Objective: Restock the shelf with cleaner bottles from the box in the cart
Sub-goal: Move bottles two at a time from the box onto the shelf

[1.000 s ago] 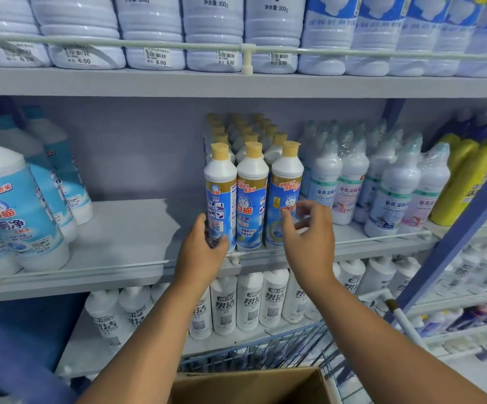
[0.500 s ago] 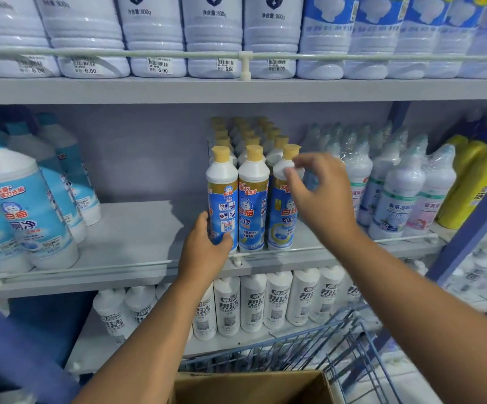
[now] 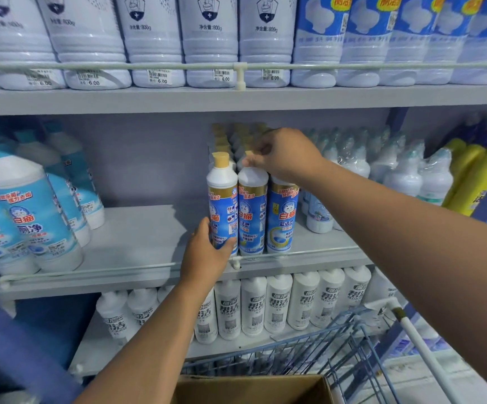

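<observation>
Right hand (image 3: 287, 156) pinches the middle cleaner bottle (image 3: 252, 211) by its cap, apparently squaring the front row, while left hand (image 3: 207, 255) grips the left bottle (image 3: 222, 199) low to steady it.

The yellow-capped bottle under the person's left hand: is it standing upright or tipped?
Upright. The leftmost front bottle stands on the shelf, cap up, while the left hand grips its base.

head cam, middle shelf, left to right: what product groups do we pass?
Light-blue-label bottles → bare shelf → tan-capped cleaner bottles, the front-left one gripped by the left hand and the middle one's cap pinched by the right hand → plastic-wrapped white bottles → yellow bottles.
</observation>
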